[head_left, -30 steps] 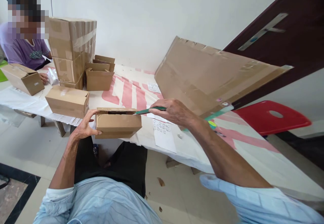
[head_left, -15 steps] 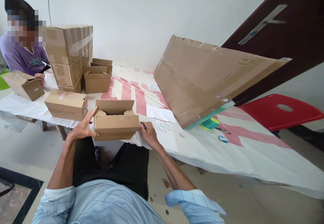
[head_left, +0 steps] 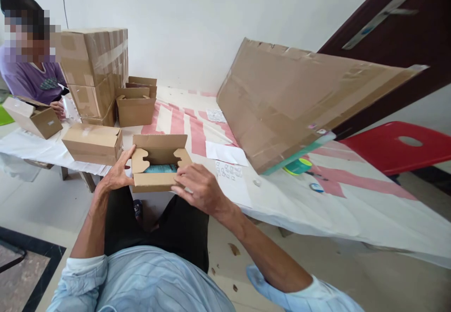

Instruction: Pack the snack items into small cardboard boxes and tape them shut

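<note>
A small open cardboard box (head_left: 155, 183) sits at the near edge of the table (head_left: 282, 199), right in front of me. A teal item (head_left: 160, 168) lies inside it, between the two side flaps. My left hand (head_left: 118, 173) grips the box's left end, thumb on the front, fingers at the flap. My right hand (head_left: 197, 187) rests on the box's front right corner with its fingers curled over the edge.
A closed small box (head_left: 93, 143) lies to the left, with an open one (head_left: 136, 107) and a tall taped carton (head_left: 95, 70) behind. A large flat cardboard sheet (head_left: 299, 100) leans over a tape roll (head_left: 298, 166). Another person (head_left: 31, 74) works on a box at far left. A red stool (head_left: 398, 145) is right.
My right hand put the teal item into the box, dropped to the box's right side, then came onto its front corner. The box top now stands open, showing the item.
</note>
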`<state>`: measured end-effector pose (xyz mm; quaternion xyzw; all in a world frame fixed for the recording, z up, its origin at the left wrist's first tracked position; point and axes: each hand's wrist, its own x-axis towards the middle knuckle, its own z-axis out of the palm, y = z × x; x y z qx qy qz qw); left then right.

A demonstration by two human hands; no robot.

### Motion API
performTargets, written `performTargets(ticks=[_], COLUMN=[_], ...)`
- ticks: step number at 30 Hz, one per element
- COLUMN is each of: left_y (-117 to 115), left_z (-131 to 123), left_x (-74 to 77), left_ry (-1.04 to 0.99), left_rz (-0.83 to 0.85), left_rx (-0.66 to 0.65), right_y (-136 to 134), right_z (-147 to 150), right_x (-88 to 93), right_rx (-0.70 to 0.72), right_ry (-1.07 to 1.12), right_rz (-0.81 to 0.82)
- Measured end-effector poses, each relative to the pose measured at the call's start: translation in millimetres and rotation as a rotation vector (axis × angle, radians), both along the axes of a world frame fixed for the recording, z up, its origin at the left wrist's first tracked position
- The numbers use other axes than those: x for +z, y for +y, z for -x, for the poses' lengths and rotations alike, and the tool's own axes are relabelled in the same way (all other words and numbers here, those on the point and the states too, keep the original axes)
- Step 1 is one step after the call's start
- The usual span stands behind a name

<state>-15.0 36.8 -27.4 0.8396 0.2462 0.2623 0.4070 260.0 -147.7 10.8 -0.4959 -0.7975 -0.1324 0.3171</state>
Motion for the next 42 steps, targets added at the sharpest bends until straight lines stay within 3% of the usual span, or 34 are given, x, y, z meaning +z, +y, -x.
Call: performTargets(ticks=[5,8,11,14,17,23,30,34,38,42], left_y=[0,-1,-2,-3,-5,-7,-6,-4,-1,3], left_z=[-1,0,2,3,3,3,1,0,1,-1], left_x=[-3.8,-4.1,-4.0,-3.7,-2.4,-1.8,-5.7,-9.8,-14.9,-16.5], left_ry=[-0.054,-0.067,-0.071,-0.076,-0.075,-0.082,-0.083,-0.087,-0.112,-0.122], left_rz=[0.002,0.018,0.035,0.044,0.045,0.038,0.061,0.054,0.041,0.057], left_rx=[0.000,-0.011,-0.009,-0.010,-0.030,-0.046,-0.041,-0.042,-0.048,-0.024], right_y=[-9,8,32,54,73,104,121,125,123,112], right_z=[11,6,-2,-5,2,25,24,26,27,10], right_x=[-9.9,3.4,25.8,45.9,57.7,52.7,25.6,19.5,25.6,46.1], right_rx=[0.050,0.091,0.144,0.114,-0.030,-0.174,-0.183,-0.184,-0.183,-0.170], right_ry=[0.012,0.102,0.083,-0.077,-0.323,-0.705,-0.734,-0.715,-0.687,-0.627], right_rz=[0.005,0.132,0.359,0.572,0.696,0.847,0.854,0.831,0.804,0.703])
